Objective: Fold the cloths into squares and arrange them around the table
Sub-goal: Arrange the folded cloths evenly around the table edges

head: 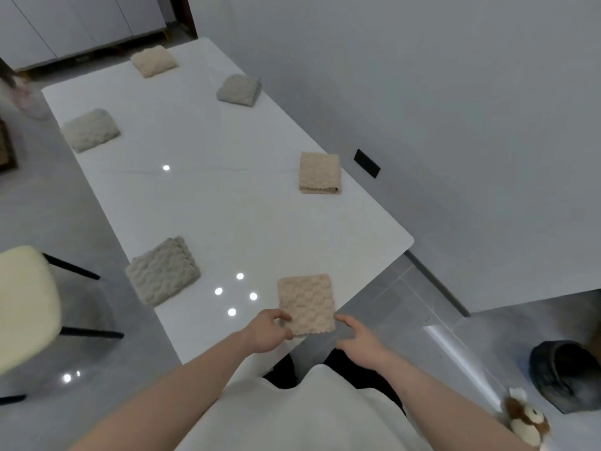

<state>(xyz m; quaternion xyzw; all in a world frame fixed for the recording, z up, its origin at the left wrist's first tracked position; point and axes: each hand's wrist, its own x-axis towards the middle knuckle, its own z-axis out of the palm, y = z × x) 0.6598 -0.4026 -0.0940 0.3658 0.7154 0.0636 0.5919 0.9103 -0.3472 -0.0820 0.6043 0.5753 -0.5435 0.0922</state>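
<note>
A long white table [201, 196] runs away from the person, its right long edge close to a grey wall [455, 109] that carries a small black plate [367, 163] just past that edge; white cabinets [74, 24] stand beyond the far end; a cream chair [22, 304] with black legs sits on the floor off the left edge, near the grey cloth there; on the floor to the right lie a dark slipper [567, 374] and, nearer, a small plush toy [528, 421]; six folded cloths lie on the table, well apart from one another: a grey cloth [162, 271] near the left edge, a pale cloth [90, 129] further up that edge, a beige cloth [154, 61] at the far end, a far grey cloth [239, 90] and a tan cloth [319, 172] along the right edge, and the near cloth [306, 303], a square at the near end; the left hand [268, 332] pinches this near cloth's lower left corner between thumb and curled fingers; the right hand [359, 340] sits just beside its lower right corner, fingers loosely extended, and whether they touch it I cannot tell; bright light spots reflect on the tabletop between the near cloth and the grey one.
</note>
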